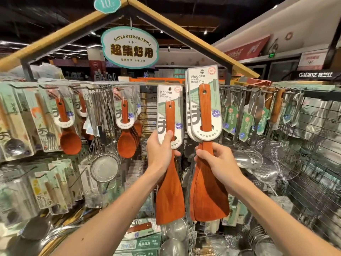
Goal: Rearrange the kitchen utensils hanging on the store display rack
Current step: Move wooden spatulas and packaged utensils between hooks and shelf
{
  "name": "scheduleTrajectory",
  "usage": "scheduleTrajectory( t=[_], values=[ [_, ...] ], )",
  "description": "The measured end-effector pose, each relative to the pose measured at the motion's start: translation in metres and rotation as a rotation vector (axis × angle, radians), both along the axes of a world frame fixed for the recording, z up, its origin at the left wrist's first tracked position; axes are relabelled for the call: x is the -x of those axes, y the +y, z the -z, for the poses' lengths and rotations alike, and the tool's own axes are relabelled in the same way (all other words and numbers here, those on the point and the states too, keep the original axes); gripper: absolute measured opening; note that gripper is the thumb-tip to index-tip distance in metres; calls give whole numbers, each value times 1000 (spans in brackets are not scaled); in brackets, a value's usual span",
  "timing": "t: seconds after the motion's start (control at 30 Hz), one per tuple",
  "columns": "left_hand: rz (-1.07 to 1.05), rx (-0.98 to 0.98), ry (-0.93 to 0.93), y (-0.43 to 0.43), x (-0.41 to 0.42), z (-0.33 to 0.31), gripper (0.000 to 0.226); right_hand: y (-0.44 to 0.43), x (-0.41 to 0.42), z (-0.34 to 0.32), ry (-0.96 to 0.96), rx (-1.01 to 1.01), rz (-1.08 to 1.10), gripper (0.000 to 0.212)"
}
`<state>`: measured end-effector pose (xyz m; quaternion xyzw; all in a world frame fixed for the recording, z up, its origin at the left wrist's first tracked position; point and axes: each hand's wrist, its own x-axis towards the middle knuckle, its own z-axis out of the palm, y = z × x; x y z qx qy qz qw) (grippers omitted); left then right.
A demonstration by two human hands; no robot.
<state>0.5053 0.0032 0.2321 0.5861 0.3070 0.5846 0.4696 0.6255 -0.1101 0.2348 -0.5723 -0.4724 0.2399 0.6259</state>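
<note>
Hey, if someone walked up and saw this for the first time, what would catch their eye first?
Dead centre, the left hand grips one carded wooden turner, while the right hand grips a stack of wooden turners beside it, held a little higher. Above them hangs the oval SUPER USER-FRIENDLY sign.

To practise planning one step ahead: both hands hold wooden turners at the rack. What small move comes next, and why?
Probably lower the right hand and its stack of turners to hook level beside the single turner in the left hand; the stack's cards rise above the rail, seemingly unhooked.
</note>
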Motion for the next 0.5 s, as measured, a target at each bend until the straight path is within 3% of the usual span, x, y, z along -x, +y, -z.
scheduleTrajectory(
  t=[0.3,0.5],
  values=[
    [-71,37,372,43,-9,-10,38,15,5,0,-31,32,-16,12],
    [-117,60,507,66,-23,-9,41,17,6,5,-42,82,-54,8]
  ],
)
